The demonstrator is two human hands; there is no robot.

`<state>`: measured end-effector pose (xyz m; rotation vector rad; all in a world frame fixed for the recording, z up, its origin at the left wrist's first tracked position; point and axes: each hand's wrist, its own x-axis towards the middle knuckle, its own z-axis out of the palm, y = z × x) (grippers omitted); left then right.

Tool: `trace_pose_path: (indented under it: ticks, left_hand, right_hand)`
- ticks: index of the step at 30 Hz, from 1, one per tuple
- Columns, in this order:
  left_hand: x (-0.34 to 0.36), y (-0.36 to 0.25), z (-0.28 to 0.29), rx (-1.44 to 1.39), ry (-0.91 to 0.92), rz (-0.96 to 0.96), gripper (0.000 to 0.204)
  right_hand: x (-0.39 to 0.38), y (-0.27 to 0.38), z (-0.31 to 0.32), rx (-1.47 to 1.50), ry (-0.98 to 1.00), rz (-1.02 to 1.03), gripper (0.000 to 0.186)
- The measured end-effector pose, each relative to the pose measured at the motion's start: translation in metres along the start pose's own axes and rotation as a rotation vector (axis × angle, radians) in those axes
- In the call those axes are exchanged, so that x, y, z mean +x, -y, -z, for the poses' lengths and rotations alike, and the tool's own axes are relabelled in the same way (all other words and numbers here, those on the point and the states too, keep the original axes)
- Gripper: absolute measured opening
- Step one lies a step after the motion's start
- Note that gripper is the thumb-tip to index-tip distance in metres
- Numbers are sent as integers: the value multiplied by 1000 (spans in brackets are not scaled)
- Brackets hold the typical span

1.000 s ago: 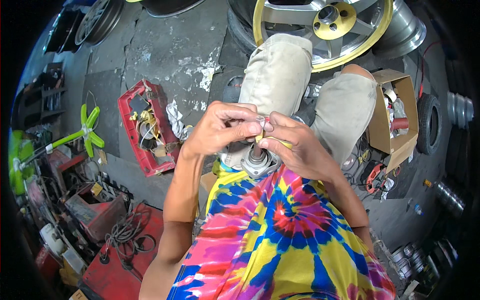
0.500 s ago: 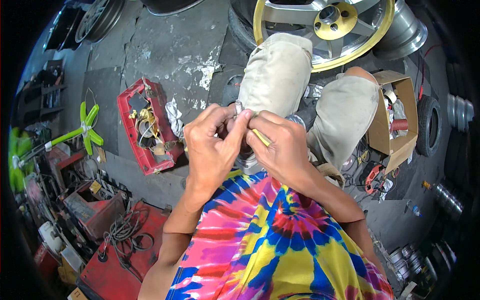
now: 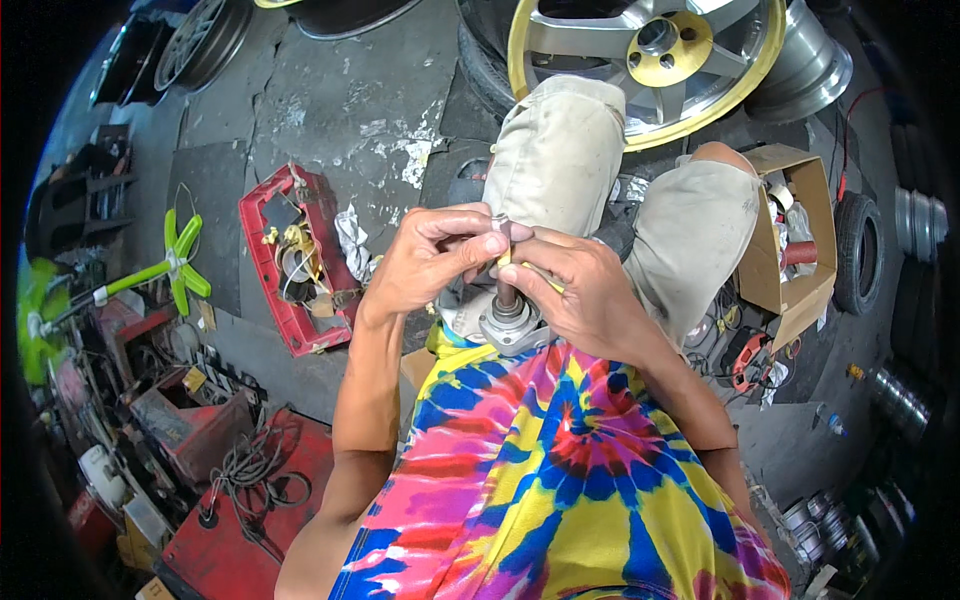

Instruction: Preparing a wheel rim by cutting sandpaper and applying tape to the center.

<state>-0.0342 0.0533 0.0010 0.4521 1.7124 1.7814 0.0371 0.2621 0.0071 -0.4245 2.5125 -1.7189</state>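
Note:
Low in front of my shirt, a dull metal shaft (image 3: 508, 294) stands up from a round-collared silver flange (image 3: 513, 330). My left hand (image 3: 430, 262) pinches the shaft's pale top end (image 3: 501, 224) between thumb and fingers. From the other side my right hand (image 3: 580, 283) closes on a thin yellow strip (image 3: 543, 277), its fingertips meeting those of the left at the shaft. A bit of yellow also shows on the shaft just under my left thumb. What the strip is made of cannot be made out, and my fingers hide part of the shaft.
A red open toolbox (image 3: 268, 215) with loose parts lies on the left. Ahead, a yellow-rimmed alloy wheel (image 3: 740, 95) lies past my knees. At right are an open cardboard box (image 3: 785, 285) and a tyre (image 3: 858, 252). A green-bladed fan (image 3: 175, 262) stands far left.
My hands have drawn slightly apart and shifted right, my left wrist turning outward. The shaft and flange, mostly covered before, now show between them.

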Motion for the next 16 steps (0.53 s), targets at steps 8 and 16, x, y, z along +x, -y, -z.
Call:
trace_pose_path:
  ticks: [8,16]
  left_hand:
    - [-25,-21,-44,415,-585,-88,16]
    - [-18,-32,-68,723,-687,-189,13]
  right_hand:
    - [1,17,-16,-275,-152,-83,14]
    - [-2,31,-18,-423,-199,-115,13]
